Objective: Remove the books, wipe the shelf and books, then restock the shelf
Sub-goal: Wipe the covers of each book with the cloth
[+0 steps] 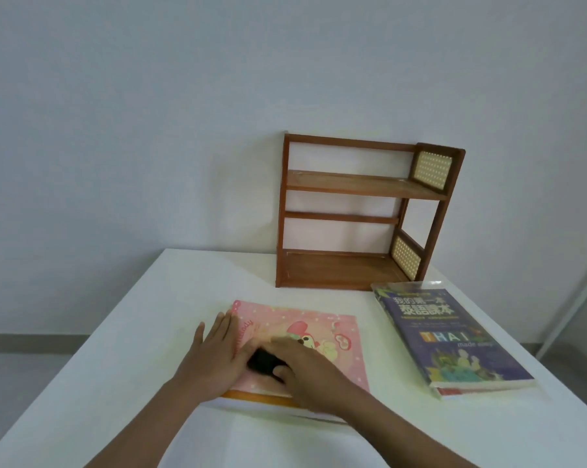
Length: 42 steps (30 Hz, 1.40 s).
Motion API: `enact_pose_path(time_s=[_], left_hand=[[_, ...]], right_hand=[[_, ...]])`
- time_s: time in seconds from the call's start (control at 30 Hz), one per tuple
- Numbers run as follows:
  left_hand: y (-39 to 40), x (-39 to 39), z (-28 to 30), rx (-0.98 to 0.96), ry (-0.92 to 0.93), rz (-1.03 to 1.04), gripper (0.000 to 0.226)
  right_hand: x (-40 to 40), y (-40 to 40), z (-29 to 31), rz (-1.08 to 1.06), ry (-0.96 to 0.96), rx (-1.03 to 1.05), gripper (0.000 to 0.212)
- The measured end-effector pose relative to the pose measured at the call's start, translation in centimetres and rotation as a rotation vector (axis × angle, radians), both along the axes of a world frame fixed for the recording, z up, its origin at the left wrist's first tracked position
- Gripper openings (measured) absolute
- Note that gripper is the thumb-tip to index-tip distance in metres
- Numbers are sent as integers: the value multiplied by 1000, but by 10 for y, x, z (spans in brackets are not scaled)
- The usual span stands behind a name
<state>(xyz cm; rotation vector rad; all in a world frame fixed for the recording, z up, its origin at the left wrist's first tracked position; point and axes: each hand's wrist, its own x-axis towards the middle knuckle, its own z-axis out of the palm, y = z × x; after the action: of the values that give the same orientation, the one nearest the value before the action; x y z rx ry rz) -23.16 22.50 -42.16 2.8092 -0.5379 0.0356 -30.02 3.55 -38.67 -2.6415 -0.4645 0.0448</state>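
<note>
A pink cartoon-cover book point(322, 336) lies flat on top of another book with an orange edge point(261, 397), near the middle of the white table point(116, 383). My left hand point(214, 352) rests flat on the pink cover's left side, fingers straight. My right hand point(305, 369) grips a small black cloth or sponge point(263, 361) against the cover. A blue Thai-language book point(454, 336) lies on the right, stacked over a red-edged book point(467, 391). The wooden two-tier shelf point(363, 187) stands empty at the table's back, against the wall.
The table's left edge runs diagonally from the back to the near left, with grey floor beyond it. A white wall stands close behind the shelf. A white vertical frame point(582, 298) stands at the far right.
</note>
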Motion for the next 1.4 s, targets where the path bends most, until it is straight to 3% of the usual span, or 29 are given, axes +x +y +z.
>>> enact_pose_path(time_s=[0.17, 0.23, 0.47, 0.6, 0.67, 0.73, 0.83, 0.9, 1.03, 1.13, 1.27, 1.4], left_hand=[[1, 2, -4, 5, -9, 23, 112], [2, 2, -5, 3, 9, 40, 114], [1, 1, -4, -110, 12, 31, 117], [2, 3, -8, -157, 14, 2, 104], [3, 3, -8, -176, 11, -10, 103], [5, 1, -5, -146, 7, -4, 102], [2, -4, -1, -118, 4, 29, 106], [2, -5, -1, -125, 6, 40, 107], [3, -2, -6, -214, 8, 56, 102], [3, -8, -2, -252, -1, 66, 92], [-2, -20, 14, -326, 111, 144, 74], [-2, -20, 15, -244, 42, 90, 78]], right_hand=[[74, -50, -12, -400, -70, -80, 53], [72, -63, -10, -459, -60, -92, 53], [-32, 8, -6, -89, -19, 60, 51], [-8, 37, -6, 6, -50, 41, 38], [25, 34, -17, -16, -122, 8, 34], [61, 22, -21, -168, -179, -41, 43], [93, 6, -14, -365, -132, -96, 52], [87, 13, -12, -350, -125, -50, 51], [27, 42, -23, -112, -80, 79, 33], [13, 48, -21, -117, -32, 107, 22], [43, 55, -14, 1, -52, 114, 41], [85, 48, -14, -115, -125, -12, 40]])
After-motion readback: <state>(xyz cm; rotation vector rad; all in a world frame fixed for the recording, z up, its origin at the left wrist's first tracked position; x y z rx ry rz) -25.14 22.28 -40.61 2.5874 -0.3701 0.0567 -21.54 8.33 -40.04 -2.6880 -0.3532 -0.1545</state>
